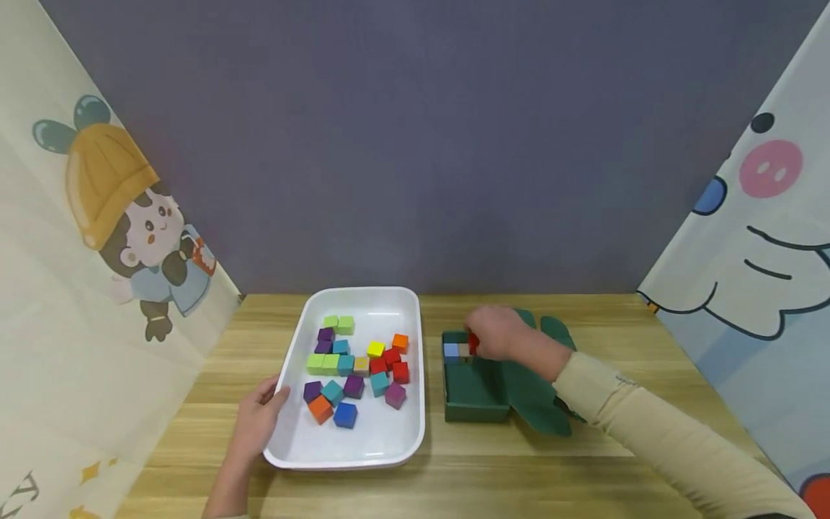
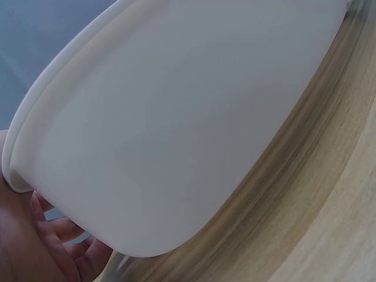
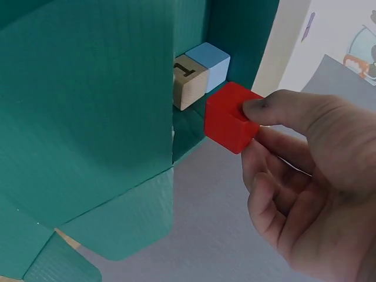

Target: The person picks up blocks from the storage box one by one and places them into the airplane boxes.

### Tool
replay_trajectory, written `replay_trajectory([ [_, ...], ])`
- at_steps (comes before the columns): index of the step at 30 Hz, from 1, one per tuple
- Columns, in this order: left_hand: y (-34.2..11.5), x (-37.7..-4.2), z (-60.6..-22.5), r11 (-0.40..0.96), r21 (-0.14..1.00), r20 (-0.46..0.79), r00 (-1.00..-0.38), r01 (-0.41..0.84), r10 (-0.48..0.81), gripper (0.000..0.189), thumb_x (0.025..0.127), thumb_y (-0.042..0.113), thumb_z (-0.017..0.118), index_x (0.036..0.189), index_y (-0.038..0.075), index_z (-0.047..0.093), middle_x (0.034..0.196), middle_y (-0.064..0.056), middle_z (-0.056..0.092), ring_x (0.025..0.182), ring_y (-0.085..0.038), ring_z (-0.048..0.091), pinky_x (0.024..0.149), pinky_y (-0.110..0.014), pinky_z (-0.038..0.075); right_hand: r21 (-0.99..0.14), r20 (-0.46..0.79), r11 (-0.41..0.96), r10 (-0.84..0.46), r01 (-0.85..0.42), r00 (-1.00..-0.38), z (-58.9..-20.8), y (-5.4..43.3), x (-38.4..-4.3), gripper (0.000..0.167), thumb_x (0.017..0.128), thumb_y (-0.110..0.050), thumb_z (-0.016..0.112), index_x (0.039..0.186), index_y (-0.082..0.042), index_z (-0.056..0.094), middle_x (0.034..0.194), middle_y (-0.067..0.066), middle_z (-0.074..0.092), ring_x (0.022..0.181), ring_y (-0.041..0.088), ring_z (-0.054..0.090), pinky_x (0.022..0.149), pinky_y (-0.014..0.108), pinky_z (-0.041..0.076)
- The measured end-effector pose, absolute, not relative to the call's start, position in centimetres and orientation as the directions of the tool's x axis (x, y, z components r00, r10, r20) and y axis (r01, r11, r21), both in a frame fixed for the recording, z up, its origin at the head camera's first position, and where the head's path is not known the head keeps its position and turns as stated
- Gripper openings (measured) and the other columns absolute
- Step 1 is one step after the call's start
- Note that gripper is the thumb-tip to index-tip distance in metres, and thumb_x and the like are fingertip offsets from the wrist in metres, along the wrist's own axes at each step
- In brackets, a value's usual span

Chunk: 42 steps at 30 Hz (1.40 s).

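A person's two bare hands work at a wood-grain table (image 1: pixel 519 483). At centre right of the head view, the right hand (image 1: pixel 496 331) pinches a solid red cube (image 3: pixel 231 117) between thumb and fingers. The red cube is held at the top of a dark green cardboard box (image 1: pixel 476 414), whose unfolded flaps (image 1: pixel 528 396) spread to the right. In the box's upper left corner sit a light blue cube (image 1: pixel 450 351) and, beside it, a plain wooden cube (image 3: pixel 191 82) with a dark printed mark; whether the red cube touches them is unclear.

At centre left is a white rounded rectangular tray (image 1: pixel 389 443). The left hand (image 1: pixel 256 418) grips its left rim, thumb on top, fingers curled below. Scattered in the tray are coloured cubes (image 1: pixel 346 415): light green, purple, teal, yellow, orange, red and blue.

Behind rises a grey-purple wall (image 1: pixel 415 144), with cartoon-printed hangings (image 1: pixel 32 288) at either side of the frame.
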<state>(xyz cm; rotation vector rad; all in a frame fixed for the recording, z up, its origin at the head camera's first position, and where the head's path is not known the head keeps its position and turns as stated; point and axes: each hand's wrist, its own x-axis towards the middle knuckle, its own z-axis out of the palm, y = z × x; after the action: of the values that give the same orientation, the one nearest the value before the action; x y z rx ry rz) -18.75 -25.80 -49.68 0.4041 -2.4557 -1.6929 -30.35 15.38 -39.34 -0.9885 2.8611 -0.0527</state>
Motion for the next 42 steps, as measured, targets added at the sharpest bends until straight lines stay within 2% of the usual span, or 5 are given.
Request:
replay_trajectory([
  [8, -25.6, -19.1, -49.7, 0.328, 0.934, -0.04, -0.954, -0.141, -0.298, 0.043, 0.099, 0.012, 0.053, 0.137, -0.008, 0.047, 0.133, -0.031, 0.051, 0.11, -0.034, 0.057, 0.079, -0.019, 0.05, -0.078, -0.117, 0.808, -0.589, -0.584, -0.8, -40.8, 16.2, -31.0, 0.013, 0.078, 0.001, 0.07, 0.083, -0.011, 0.067, 0.072, -0.001, 0.056, 0.06, 0.016, 0.05, 0.049, 0.031, 0.04],
  [17, -25.7, -19.0, -49.7, 0.322, 0.934, -0.054, -0.951, -0.156, -0.303, 0.042, 0.1, 0.012, 0.053, 0.137, -0.007, 0.048, 0.133, -0.031, 0.051, 0.109, -0.032, 0.058, 0.078, -0.019, 0.05, -0.059, -0.12, 0.815, -0.579, -0.577, -0.806, -42.1, 16.8, -31.6, 0.026, 0.079, -0.003, 0.072, 0.066, -0.016, 0.054, 0.061, -0.001, 0.047, 0.054, 0.014, 0.038, 0.046, 0.03, 0.031],
  [26, -25.6, -18.9, -49.7, 0.319, 0.936, -0.044, -0.949, -0.148, -0.312, 0.042, 0.099, 0.011, 0.053, 0.136, -0.01, 0.048, 0.13, -0.034, 0.052, 0.101, -0.027, 0.061, 0.076, -0.021, 0.052, -0.005, -0.139, 0.813, -0.577, -0.583, -0.805, -42.8, 16.7, -31.8, 0.025, 0.081, -0.012, 0.075, 0.07, -0.017, 0.053, 0.062, -0.001, 0.048, 0.055, 0.017, 0.046, 0.046, 0.031, 0.036],
  [34, -25.7, -18.9, -49.7, 0.31, 0.937, -0.064, -0.949, -0.164, -0.31, 0.042, 0.1, 0.011, 0.053, 0.137, -0.008, 0.047, 0.133, -0.033, 0.05, 0.107, -0.031, 0.059, 0.077, -0.02, 0.052, 0.02, -0.166, 0.81, -0.575, -0.586, -0.801, -42.4, 15.8, -31.3, 0.026, 0.082, -0.002, 0.07, 0.068, -0.015, 0.053, 0.06, 0.0, 0.047, 0.053, 0.015, 0.039, 0.046, 0.032, 0.03],
  [42, -25.6, -18.9, -49.6, 0.314, 0.935, -0.064, -0.948, -0.167, -0.312, 0.042, 0.1, 0.011, 0.052, 0.137, -0.007, 0.047, 0.132, -0.032, 0.051, 0.108, -0.032, 0.058, 0.077, -0.02, 0.051, 0.073, -0.161, 0.808, -0.568, -0.584, -0.807, -43.3, 14.5, -31.8, 0.026, 0.083, -0.002, 0.073, 0.068, -0.017, 0.058, 0.061, -0.002, 0.051, 0.055, 0.015, 0.048, 0.048, 0.032, 0.036],
])
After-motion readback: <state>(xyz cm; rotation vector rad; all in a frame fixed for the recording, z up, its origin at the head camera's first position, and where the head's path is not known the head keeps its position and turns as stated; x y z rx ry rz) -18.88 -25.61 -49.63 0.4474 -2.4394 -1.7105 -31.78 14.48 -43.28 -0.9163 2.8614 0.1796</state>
